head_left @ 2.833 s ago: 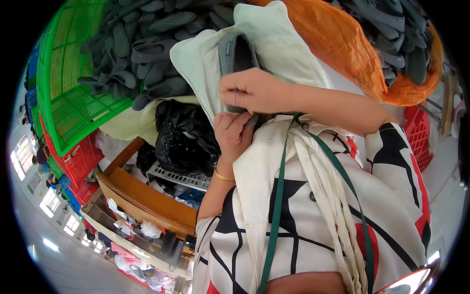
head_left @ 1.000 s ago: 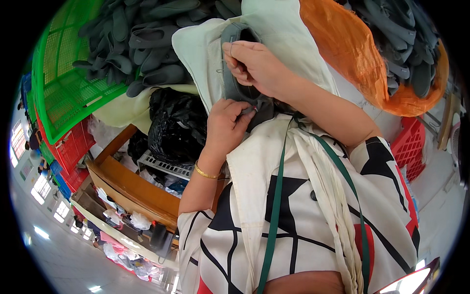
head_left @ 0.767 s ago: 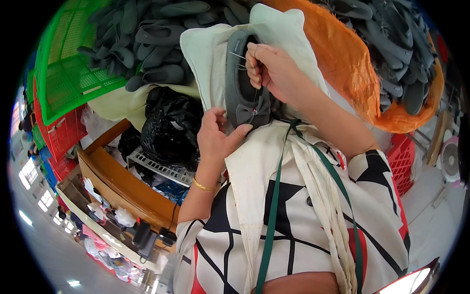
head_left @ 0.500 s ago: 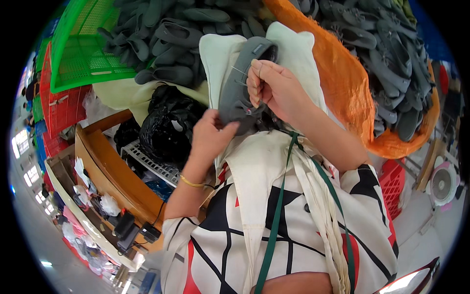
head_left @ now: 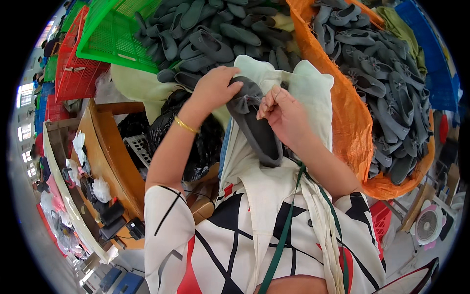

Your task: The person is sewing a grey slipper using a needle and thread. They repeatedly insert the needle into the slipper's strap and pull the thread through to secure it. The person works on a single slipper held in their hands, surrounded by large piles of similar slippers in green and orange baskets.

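A dark grey fabric slip-on shoe with a bow on its toe lies over the pale cushion in front of me, heel toward my body. My left hand grips it at the toe end, with the thumb beside the bow. To the right of the shoe's opening, my right hand is closed in a pinch near the bow. Whatever sits between those fingertips is too small to make out. A cream apron with green ties covers my lap.
Many similar grey shoes are heaped beyond the cushion, beside a green basket. An orange sack full of them stands at right. Left are a black plastic bag and a wooden drawer; a small fan stands far right.
The shoe has been turned round, its heel now toward me. My left hand has moved up to its toe; my right hand has moved lower. The thin needle-like thing by my right fingers no longer shows.
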Available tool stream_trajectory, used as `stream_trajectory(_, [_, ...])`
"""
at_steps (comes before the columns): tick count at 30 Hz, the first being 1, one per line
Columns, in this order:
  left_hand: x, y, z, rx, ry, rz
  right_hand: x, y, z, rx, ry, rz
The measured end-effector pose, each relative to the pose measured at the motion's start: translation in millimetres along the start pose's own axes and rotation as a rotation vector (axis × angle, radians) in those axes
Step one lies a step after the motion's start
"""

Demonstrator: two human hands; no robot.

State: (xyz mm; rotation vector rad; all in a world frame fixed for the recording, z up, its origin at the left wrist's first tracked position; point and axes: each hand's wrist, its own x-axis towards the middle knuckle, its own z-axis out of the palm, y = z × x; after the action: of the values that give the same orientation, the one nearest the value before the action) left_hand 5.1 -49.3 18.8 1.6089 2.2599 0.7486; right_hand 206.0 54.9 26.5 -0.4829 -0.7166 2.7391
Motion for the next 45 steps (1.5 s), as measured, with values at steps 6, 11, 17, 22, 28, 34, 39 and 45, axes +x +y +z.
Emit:
stream_trajectory(6, [-32,25,25,-0.075,-0.032,-0.449,-2,12,-20,0.072,0.022,-0.071])
stream_trajectory(11, [-20,29,36,-0.299,-0.019,-0.503,0,30,-14,0.071,-0.012,-0.099])
stream_trajectory(17, [-11,27,65,-0.312,0.246,-0.438,-4,30,-19,0.010,0.007,-0.166])
stream_trajectory(22, [-13,14,85,-0.085,0.335,-0.365,-19,26,-37,0.027,-0.050,-0.268])
stream_trajectory(28, [-15,-1,92,-0.190,0.277,-0.263,-37,19,-21,-0.192,-0.006,-0.265])
stream_trajectory(34, [1,30,52,0.024,0.270,-0.091,-37,1,-16,-1.111,-0.176,-0.661])
stream_trajectory(39, [16,68,30,0.216,-0.233,-0.206,-39,12,-5,-1.604,-0.626,-0.775])
stream_trajectory(45, [21,54,42,0.204,-0.229,-0.266,-53,-1,9,-1.684,-0.785,-0.719])
